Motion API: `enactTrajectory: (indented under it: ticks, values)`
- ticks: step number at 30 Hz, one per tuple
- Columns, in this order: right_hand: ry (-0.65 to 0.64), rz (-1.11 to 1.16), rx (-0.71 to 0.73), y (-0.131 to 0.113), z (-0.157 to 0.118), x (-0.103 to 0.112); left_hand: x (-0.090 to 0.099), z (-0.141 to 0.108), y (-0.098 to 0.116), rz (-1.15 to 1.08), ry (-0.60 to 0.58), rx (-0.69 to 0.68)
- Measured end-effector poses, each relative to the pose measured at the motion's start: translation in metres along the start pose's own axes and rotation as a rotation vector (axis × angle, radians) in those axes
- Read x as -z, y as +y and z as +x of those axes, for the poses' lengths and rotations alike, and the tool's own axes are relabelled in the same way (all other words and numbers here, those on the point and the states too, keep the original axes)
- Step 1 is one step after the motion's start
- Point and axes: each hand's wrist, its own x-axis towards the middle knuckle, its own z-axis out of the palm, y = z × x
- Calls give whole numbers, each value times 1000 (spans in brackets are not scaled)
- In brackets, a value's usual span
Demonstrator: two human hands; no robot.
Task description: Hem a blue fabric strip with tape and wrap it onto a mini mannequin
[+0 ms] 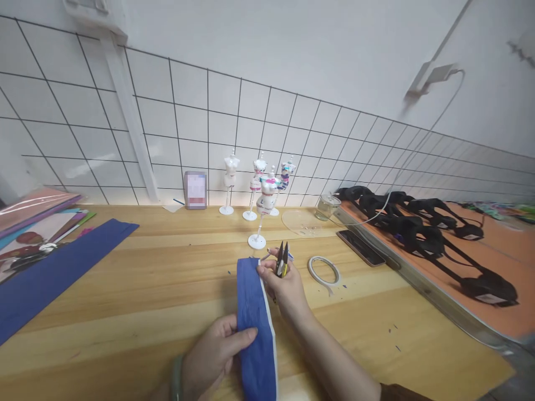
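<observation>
A long blue strip (253, 303), paper or cloth, hangs between my hands with a narrow white tape-like band along its right edge. My left hand (219, 348) pinches it at mid-length, thumb on top and fingers behind. At its far end, the thumb and fingertips of my right hand (288, 284) touch the top right corner. Thread snips (282, 259) rest in that same right hand, their dark blades pointing up and apart. A small curled bit near those fingertips is too small to make out. Right of my right hand lies a roll of white tape (324, 271).
Several miniature dress forms (266, 203) stand behind the strip. Another blue strip (75, 264) lies at left by papers. A phone (360, 248), a glass jar (327, 207) and black straps (422, 236) on an orange surface (497, 267) are at right. Blue scraps dot the wooden table (167, 289).
</observation>
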Motion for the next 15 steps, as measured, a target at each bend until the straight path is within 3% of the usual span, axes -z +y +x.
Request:
enactTrajectory:
  ticks: [3,6,10,15]
  values:
    - [53,-7,21,3,8,8,-1,-7,5,-116,-58,24]
    - [82,-19,32,7,13,12,1,-15,8,-144,-26,41]
    - [112,-40,54,8,17,16,4,-24,6,-16,41,121]
    - [160,-105,100,7,25,30,-7,-35,6,123,59,156]
